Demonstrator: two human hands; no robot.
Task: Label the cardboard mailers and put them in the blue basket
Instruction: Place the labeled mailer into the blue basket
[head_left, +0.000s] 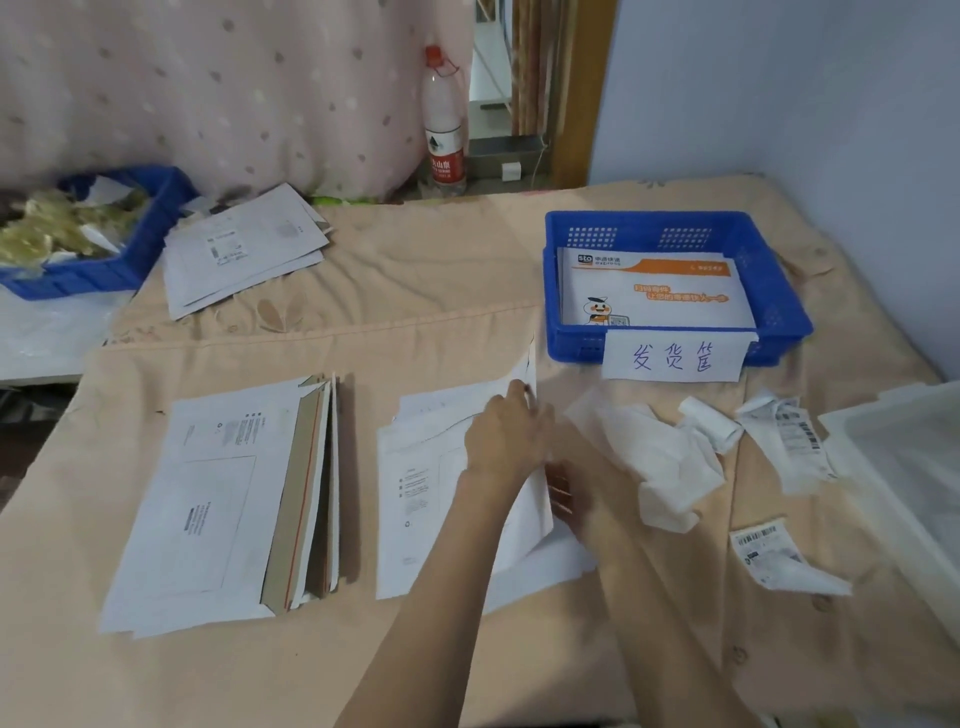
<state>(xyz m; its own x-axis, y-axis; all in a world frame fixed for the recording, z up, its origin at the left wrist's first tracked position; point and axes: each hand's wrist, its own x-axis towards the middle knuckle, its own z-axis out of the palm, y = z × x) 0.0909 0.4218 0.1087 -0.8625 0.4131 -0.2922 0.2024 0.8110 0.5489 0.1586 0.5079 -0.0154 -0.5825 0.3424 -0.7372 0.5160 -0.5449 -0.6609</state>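
Both hands work on a white mailer (415, 499) that lies in the middle of a surface covered with a peach cloth (415, 291); it looks more like a bed than a table. The left hand (506, 441) lies on top of the mailer near its right edge, the fingers bent over that edge and holding it. The right hand (563, 493) is just beside it, partly hidden under the lifted right side of the mailer; only some fingers show, so I cannot tell if it grips or only supports. The mailer's right part is raised a little from the cloth.

To the left of this mailer lies a stack of mailers (223, 509), white on top, with brown cardboard edges showing along its right side. A second, looser pile of white mailers (244, 249) lies farther back on the left.

The blue basket (779, 291) stands at the back right, well apart from the hands. It holds a white and orange courier envelope (654, 296), and a paper sign (675, 358) with handwritten blue characters hangs on its front wall.

To the right of the hands lie crumpled white backing papers (660, 457) and a few printed barcode labels (769, 551). A translucent plastic box (904, 467) is at the right edge. Another blue basket (104, 265), filled with yellowish scraps, stands at the far left, and a water bottle (444, 119) stands at the back against a dotted pink curtain (208, 88).
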